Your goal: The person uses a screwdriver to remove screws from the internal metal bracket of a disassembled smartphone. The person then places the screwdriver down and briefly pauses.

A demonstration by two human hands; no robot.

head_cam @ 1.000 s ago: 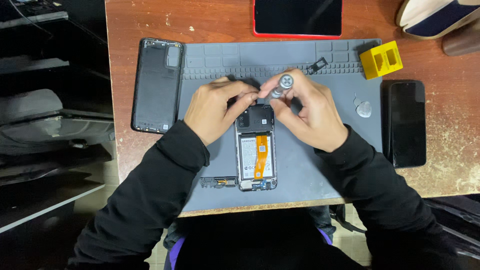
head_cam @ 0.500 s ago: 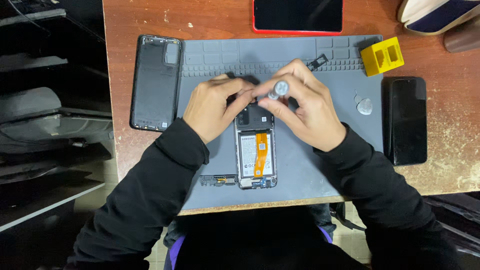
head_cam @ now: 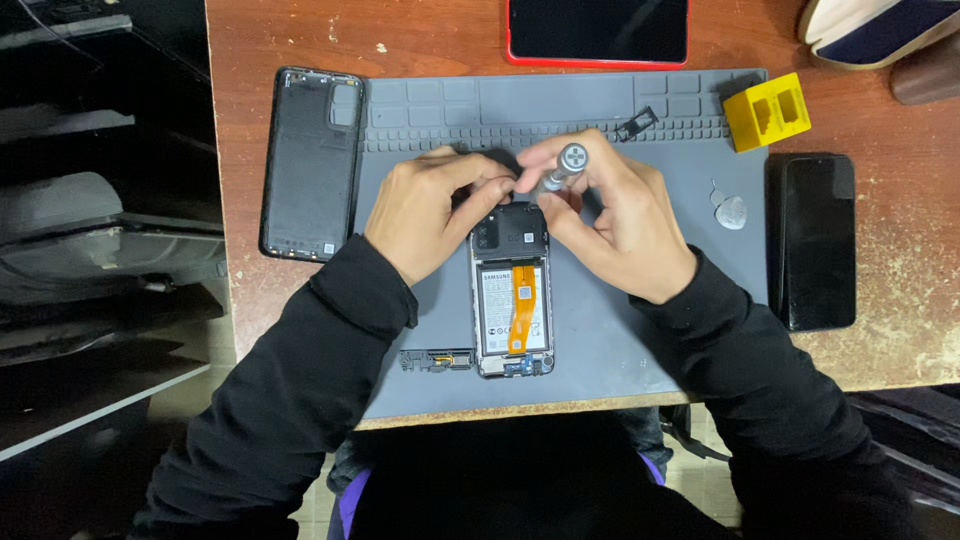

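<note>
An opened phone (head_cam: 512, 305) lies face down on a grey work mat (head_cam: 600, 340), showing its battery and an orange flex cable. My right hand (head_cam: 615, 220) grips a small silver screwdriver (head_cam: 560, 170), its tip down at the phone's top end. My left hand (head_cam: 430, 210) rests at the phone's upper left corner, fingers curled and touching the driver's shaft near the tip. The phone's top edge is hidden by my fingers.
A black back cover (head_cam: 312, 162) lies left of the mat. A black phone (head_cam: 812, 240) sits at right, beside a grey pick (head_cam: 731, 211). A yellow block (head_cam: 767, 111), a red-edged phone (head_cam: 598, 30) and a small black frame part (head_cam: 436, 359) are nearby.
The screwdriver's cap has shifted slightly left and up over the phone's top end. Both hands stay at the phone.
</note>
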